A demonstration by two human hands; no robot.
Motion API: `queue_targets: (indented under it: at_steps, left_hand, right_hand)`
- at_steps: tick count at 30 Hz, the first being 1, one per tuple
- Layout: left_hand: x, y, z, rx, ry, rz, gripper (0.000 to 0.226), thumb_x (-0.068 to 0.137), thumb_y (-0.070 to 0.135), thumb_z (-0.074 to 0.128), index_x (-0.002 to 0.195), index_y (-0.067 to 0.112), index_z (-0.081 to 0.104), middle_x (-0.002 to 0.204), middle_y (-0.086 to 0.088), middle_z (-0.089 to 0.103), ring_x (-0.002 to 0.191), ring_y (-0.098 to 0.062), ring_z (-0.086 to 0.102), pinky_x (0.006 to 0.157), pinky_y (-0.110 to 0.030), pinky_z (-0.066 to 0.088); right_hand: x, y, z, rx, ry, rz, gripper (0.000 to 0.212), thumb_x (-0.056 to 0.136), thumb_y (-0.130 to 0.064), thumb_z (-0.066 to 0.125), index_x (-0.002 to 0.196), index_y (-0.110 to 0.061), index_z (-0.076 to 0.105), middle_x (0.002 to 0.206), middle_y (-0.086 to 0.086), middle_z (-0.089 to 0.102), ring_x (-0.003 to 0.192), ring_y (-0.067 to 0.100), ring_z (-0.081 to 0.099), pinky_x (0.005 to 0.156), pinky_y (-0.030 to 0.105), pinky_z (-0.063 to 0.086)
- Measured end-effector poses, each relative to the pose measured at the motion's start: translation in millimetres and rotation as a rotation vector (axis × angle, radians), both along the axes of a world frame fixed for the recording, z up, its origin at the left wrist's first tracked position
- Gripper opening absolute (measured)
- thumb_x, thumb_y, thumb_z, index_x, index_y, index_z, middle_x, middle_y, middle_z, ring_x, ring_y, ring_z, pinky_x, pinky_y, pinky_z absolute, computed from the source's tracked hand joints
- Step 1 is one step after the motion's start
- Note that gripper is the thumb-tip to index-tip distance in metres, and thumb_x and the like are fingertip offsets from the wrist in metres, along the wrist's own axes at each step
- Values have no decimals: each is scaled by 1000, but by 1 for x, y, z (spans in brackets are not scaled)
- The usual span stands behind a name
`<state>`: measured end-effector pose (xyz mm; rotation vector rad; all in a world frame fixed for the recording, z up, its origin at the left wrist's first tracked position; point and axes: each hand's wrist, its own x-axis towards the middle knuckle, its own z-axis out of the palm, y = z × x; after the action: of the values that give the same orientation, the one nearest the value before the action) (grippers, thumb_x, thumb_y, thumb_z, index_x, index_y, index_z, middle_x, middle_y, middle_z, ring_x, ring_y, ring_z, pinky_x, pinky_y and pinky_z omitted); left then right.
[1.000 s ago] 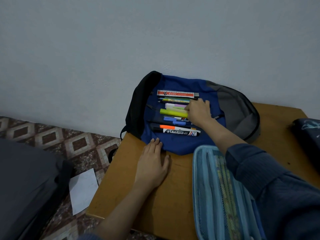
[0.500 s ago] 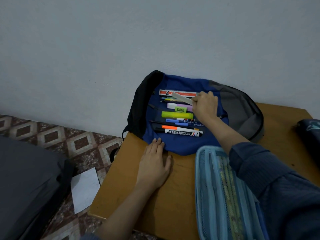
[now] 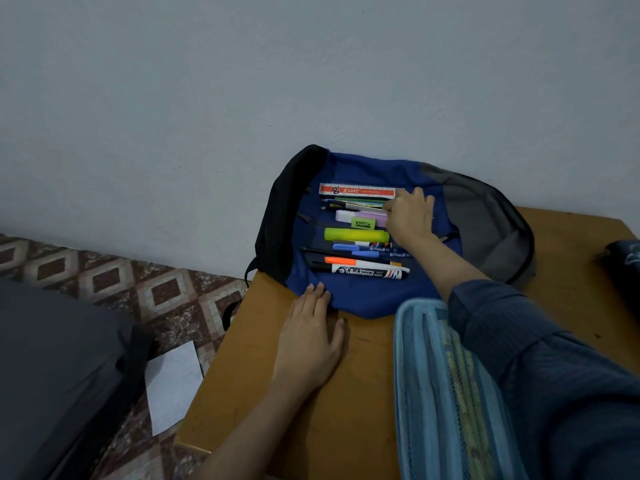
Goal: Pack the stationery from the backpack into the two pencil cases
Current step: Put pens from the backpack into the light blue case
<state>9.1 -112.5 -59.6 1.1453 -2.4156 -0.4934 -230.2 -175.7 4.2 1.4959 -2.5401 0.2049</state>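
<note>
Lowered since before, the right hand sets curled fingers on pens atop the backpack, grip unclear; the left hand lies flat, fingers straight, near the worktop left edge.

The light blue pencil case runs off the bottom edge, its right side under the sleeve. The dark pencil case is cut by the right edge. The right hand hides the ends of the pens; its grip is unclear.

We are recording dim, bluish, even light and soft shadows; frame edges are bending, fine detail is smearing.
</note>
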Motion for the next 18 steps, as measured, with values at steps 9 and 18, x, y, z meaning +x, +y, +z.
queue_targets:
  at_steps: [9, 18]
  left_hand:
    - [0, -1, 0, -1, -4, -1, 53, 96, 40, 40, 144, 18, 30, 153, 6, 25, 142, -8, 14, 114, -19, 9]
    - [-1, 1, 1, -1, -7, 3, 53, 96, 40, 40, 144, 18, 29, 153, 5, 25, 142, -8, 14, 114, -19, 8]
  right_hand:
    - [-7, 1, 0, 3, -100, 62, 28, 93, -16, 51, 115, -20, 68, 116, 13, 57, 110, 32, 44, 90, 39, 32]
    - [-4, 6, 7, 33, -266, 177, 30, 90, -4, 47, 107, -7, 71, 118, 12, 65, 105, 33, 57, 86, 37, 45]
